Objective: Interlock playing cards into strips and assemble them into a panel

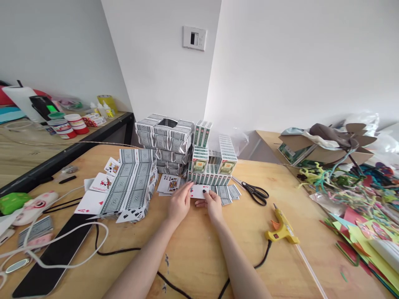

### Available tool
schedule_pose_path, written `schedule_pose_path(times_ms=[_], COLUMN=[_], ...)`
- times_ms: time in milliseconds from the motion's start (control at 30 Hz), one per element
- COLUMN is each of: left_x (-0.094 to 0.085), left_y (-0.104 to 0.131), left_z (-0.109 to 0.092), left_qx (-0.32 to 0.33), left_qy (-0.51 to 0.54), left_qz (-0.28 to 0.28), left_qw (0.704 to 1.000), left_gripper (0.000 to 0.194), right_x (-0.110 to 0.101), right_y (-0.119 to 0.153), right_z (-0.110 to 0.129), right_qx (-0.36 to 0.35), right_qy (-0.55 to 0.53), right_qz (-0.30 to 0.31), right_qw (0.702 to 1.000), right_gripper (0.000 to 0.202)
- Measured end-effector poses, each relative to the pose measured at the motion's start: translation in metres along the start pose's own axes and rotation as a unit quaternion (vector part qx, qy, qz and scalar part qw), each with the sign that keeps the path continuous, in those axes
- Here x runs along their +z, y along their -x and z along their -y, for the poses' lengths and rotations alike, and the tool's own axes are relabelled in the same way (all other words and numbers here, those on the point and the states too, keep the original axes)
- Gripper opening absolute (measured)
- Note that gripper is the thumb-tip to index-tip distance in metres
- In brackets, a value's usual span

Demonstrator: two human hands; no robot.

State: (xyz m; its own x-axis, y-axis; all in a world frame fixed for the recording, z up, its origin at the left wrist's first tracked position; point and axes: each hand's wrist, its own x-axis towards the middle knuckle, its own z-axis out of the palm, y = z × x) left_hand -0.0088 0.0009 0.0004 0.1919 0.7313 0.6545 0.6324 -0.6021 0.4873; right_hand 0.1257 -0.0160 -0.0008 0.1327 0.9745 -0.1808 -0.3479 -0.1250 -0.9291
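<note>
A white playing card, a red two, lies face up between my hands, just in front of the card boxes. My right hand pinches its right end, thumb on top and fingers underneath. At the card's left end, the fingers of my left hand are pressed together over its edge; the left thumb is hidden. Right of the card, several patterned-back cards are spread out. Behind my hands stand stacked green-and-white card boxes. Face-up cards lie beyond my left hand.
A folded structure of joined cards lies left; a taller card block stands behind it. Scissors and a yellow glue gun are at right, its black cord crossing in front. Yarn and coloured paper cover the far right.
</note>
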Motion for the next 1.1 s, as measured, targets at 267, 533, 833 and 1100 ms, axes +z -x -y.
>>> schedule_pose_path(times_ms=[267,533,833,1100], left_x=[-0.003,-0.003,0.006,0.000], left_y=[0.003,-0.004,-0.005,-0.013], left_z=[-0.022,-0.011,0.002,0.001], left_qx=[0.049,-0.098,-0.260,-0.334], left_qy=[0.105,0.130,0.275,0.381], left_qz=[0.124,-0.062,0.056,0.095], left_qw=[0.985,0.985,0.924,0.857], left_gripper=[0.043,0.027,0.023,0.027], right_x=[-0.007,-0.004,-0.001,0.000], right_y=[-0.002,-0.002,0.000,0.003], right_z=[-0.002,-0.003,0.000,0.002], right_qx=[-0.074,-0.061,-0.044,-0.064], right_qy=[0.048,0.024,0.016,0.075], right_qz=[-0.010,0.011,0.007,-0.017], right_qw=[0.996,0.998,0.999,0.995], right_gripper=[0.021,0.032,0.038,0.038])
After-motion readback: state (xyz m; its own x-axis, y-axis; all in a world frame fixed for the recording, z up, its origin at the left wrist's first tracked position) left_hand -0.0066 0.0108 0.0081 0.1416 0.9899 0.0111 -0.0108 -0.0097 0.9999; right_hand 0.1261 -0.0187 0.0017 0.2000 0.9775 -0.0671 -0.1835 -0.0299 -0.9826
